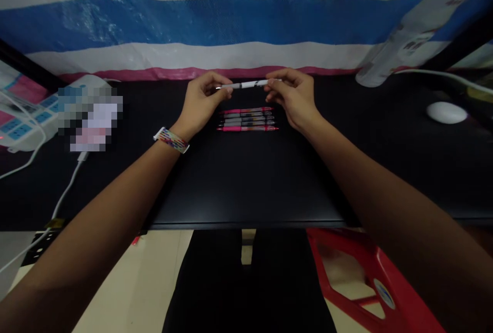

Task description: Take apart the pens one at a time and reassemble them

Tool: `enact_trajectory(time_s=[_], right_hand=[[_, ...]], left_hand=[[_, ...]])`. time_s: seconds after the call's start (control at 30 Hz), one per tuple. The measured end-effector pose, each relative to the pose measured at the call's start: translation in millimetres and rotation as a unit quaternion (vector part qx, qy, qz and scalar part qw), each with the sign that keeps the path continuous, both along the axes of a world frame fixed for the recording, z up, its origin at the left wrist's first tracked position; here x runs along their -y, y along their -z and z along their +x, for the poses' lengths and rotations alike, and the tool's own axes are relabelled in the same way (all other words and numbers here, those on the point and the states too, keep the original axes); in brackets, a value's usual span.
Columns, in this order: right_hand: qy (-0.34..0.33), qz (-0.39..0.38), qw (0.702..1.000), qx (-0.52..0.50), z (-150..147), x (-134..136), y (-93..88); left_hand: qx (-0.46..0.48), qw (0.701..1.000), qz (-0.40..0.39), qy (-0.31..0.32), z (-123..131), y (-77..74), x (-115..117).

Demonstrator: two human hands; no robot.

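A white pen (252,84) with a grey grip lies crosswise between my two hands at the back of the black desk. My left hand (204,98) pinches its grey, tip-side end, and a woven multicoloured band circles that wrist. At the other end, the fingers and thumb of my right hand (295,94) are closed on the white barrel. Just in front of this pen, several pens (247,119) lie side by side in a neat stack of rows, with pink ones at the front and back and grey or black ones between.
On the left are a white power strip (34,122) and a blurred-out phone-like object (96,122) on a white cable (69,189). To the right stand a clear bottle (389,56) and a white mouse (447,112). A red plastic stool (396,281) is below the desk edge (246,224).
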State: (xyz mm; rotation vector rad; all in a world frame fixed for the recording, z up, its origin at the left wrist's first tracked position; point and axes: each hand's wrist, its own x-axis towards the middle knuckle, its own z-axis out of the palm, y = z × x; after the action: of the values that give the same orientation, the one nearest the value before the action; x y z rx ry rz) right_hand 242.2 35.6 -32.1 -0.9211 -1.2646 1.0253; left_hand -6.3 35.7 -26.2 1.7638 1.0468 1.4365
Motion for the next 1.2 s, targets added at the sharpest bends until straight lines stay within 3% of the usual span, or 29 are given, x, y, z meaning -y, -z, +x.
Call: enact_trajectory(time_s=[0.2, 0.47, 0.63, 0.8, 1.0, 1.2], right_hand=[[-0.003, -0.007, 1.0, 0.004, 1, 3, 0.4], [0.017, -0.012, 1.0, -0.017, -2, 7, -2.6], [0.015, -0.03, 0.999, -0.042, -4, 12, -7.4], [0.018, -0.048, 0.997, -0.055, -3, 16, -11.3], [0.014, -0.062, 0.994, -0.088, -1, 13, -12.4], [0.021, -0.067, 0.992, -0.109, 0, 8, -11.0]], left_hand=[[-0.001, 1.0, 0.002, 0.011, -1, 2.6, -1], [0.0, 0.999, -0.034, 0.025, 3, -7.3, 12], [0.028, 0.999, -0.045, 0.005, 3, -8.2, 14], [-0.007, 0.999, -0.046, -0.018, 3, -10.4, 14], [0.078, 0.994, -0.069, -0.02, 1, -7.5, 9], [0.091, 0.993, -0.074, -0.024, -1, -5.2, 7]])
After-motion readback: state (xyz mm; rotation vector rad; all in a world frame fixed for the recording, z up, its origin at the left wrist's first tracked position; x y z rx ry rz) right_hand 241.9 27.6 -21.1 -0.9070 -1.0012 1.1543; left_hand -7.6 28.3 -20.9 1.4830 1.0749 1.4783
